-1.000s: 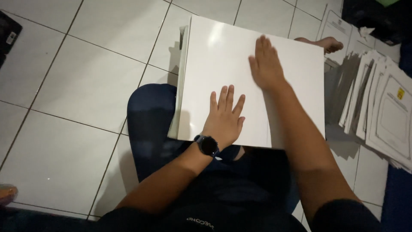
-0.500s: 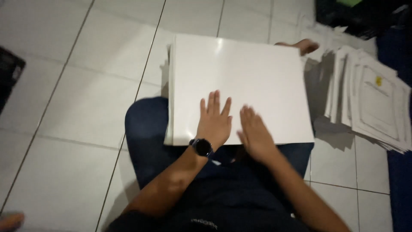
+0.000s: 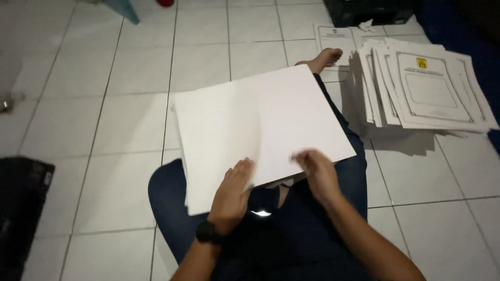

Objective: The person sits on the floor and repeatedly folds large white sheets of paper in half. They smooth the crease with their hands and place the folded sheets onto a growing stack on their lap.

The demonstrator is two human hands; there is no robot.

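White square floor tiles (image 3: 94, 125) with grey grout run across the dim room. A dark object (image 3: 21, 208), perhaps a bag, lies at left; a black crate (image 3: 370, 10) sits at top.

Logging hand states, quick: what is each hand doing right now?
Left hand: open, palm flat on the stack of blank white paper sheets on the lap.
Right hand: blurred, at the stack's near edge; grip cannot be told.
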